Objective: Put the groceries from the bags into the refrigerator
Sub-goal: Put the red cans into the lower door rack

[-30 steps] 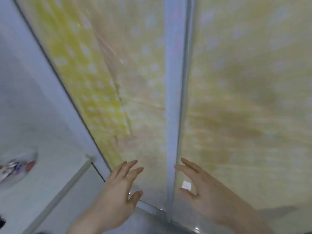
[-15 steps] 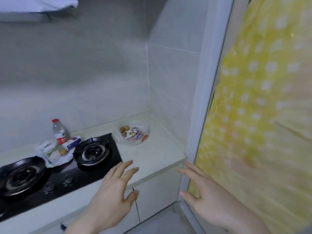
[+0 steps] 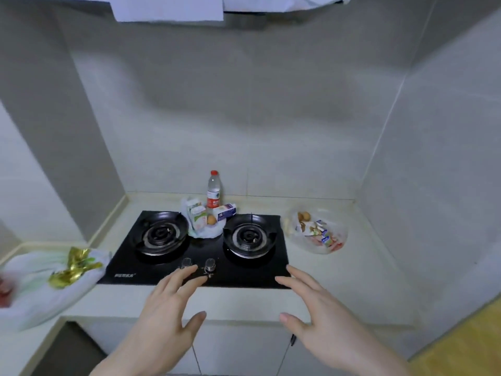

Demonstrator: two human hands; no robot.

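Note:
Three grocery bags lie on the counter. A white bag [image 3: 202,226] between the burners holds cartons, a small box [image 3: 226,211] and an egg [image 3: 211,220], with a red-capped water bottle [image 3: 214,189] upright behind it. A clear bag [image 3: 317,232] at the right holds eggs and small packets. A white bag [image 3: 51,278] with gold wrapping lies at the left. My left hand [image 3: 165,318] and my right hand [image 3: 322,318] hover open and empty over the counter's front edge, touching nothing. The refrigerator is out of view.
A black two-burner gas stove [image 3: 200,248] with two knobs sits in the pale counter [image 3: 352,280]. Tiled walls enclose the nook on three sides. A range hood [image 3: 230,6] hangs overhead. Cabinet doors are below; a yellow surface [image 3: 466,346] shows at lower right.
The view swung left from the yellow dotted doors to the stove counter. Both hands stayed open in front of me and now hover over the counter edge.

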